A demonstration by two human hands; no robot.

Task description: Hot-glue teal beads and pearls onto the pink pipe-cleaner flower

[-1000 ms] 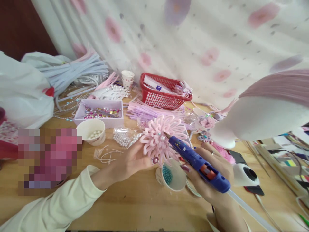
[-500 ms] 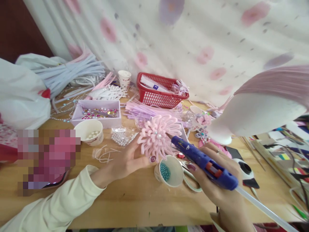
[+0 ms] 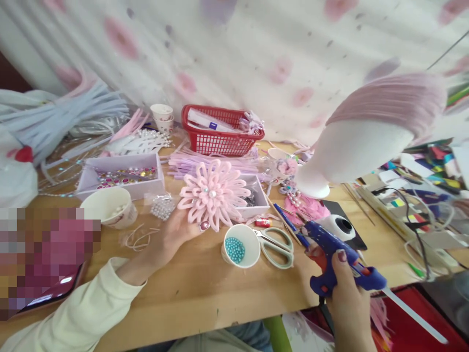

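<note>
My left hand (image 3: 179,232) holds a pink looped pipe-cleaner flower (image 3: 227,188) above the table, the thumb at its lower edge. Pearl beads sit at the flower's centre. In my right hand (image 3: 348,278) is a blue hot glue gun (image 3: 335,249), its nozzle toward the upper left and a clear glue stick (image 3: 417,315) sticking out of its back. Between the two hands stand a paper cup (image 3: 251,247) with turquoise beads (image 3: 234,250) and a pair of scissors (image 3: 284,249) lying flat.
A white mannequin head (image 3: 359,146) stands at the right, near a white-and-black device (image 3: 337,226). Behind the flower are a red basket (image 3: 223,142) and purple pipe cleaners (image 3: 179,166). A bead box (image 3: 146,183), a paper cup (image 3: 128,215) and a phone (image 3: 54,293) lie leftward.
My right hand has drawn the glue gun away from the flower, to the right. The flower stays in my left hand, its face tilted more toward me. The view has turned rightward.
</note>
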